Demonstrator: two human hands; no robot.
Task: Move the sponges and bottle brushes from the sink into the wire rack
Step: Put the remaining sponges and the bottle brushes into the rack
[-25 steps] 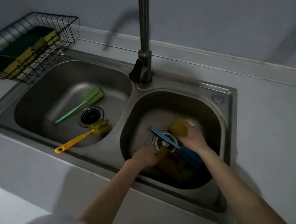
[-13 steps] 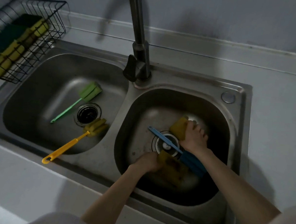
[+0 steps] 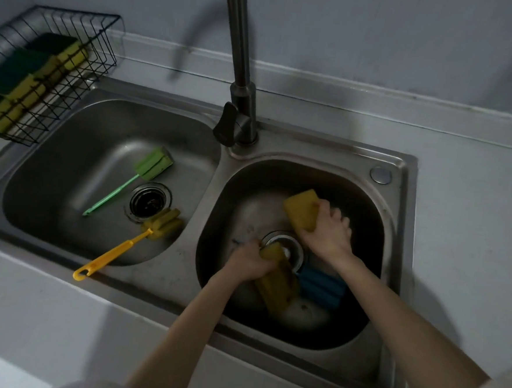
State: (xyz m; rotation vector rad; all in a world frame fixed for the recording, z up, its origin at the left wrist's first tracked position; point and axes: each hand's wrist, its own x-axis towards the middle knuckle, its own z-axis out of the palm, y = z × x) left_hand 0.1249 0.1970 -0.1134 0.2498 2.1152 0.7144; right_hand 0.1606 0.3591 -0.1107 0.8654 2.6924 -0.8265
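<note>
In the right basin of the steel sink, my right hand is shut on a yellow sponge, tilted up above the drain. My left hand is shut on the upper end of a second yellow sponge lying by the drain. A blue bottle brush lies beside it; its handle runs under my left hand, and I cannot tell whether that hand grips it. A green brush and a yellow brush lie in the left basin. The black wire rack stands far left.
Several yellow-and-green sponges fill the rack. The tall faucet rises between the basins. The yellow brush's handle sticks out over the sink's front rim. Grey counter lies to the right and wall behind.
My left hand has slid up to the drain, over the blue brush handle, and closed on the second sponge. My right hand has tilted its sponge up. The view shifted.
</note>
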